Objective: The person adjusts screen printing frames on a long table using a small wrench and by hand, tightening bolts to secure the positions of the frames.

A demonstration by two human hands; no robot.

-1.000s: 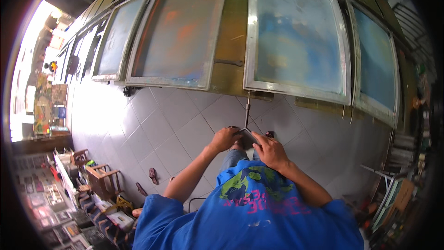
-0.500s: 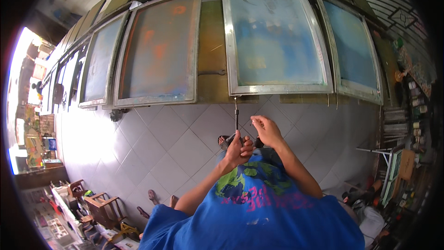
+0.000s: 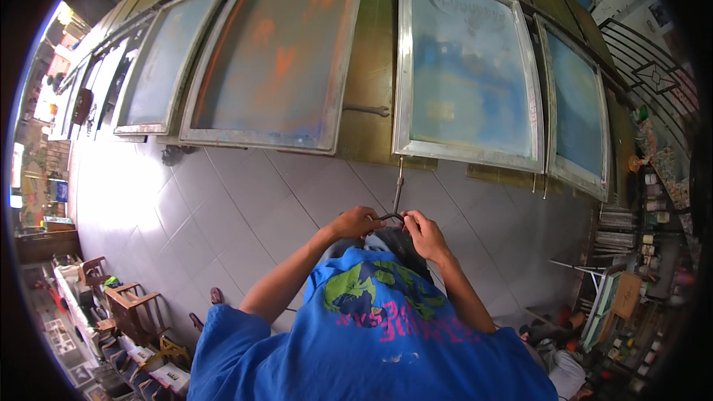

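Note:
A long metal rod tool [image 3: 399, 187] with a dark bent handle runs toward me from under the front edge of a large screen-printing frame [image 3: 464, 156]. My left hand [image 3: 356, 222] is closed round the left end of the handle. At the handle's right side, next to the rod, my right hand [image 3: 424, 234] pinches it between thumb and fingers. What the far end of the rod meets below the frame is too small to tell. The frame has a pale metal rim and bluish mesh.
An orange-stained screen frame [image 3: 271, 67] lies to the left, a smaller blue one [image 3: 579, 104] to the right. On the brown board [image 3: 369, 67] between frames lies a spanner [image 3: 368, 110]. A wooden chair [image 3: 137, 304] stands lower left; shelves of jars [image 3: 653, 215] line the right.
My right hand has come down from free air onto the handle. My left hand has shifted left, and the handle now shows crosswise between both hands. The view has turned slightly.

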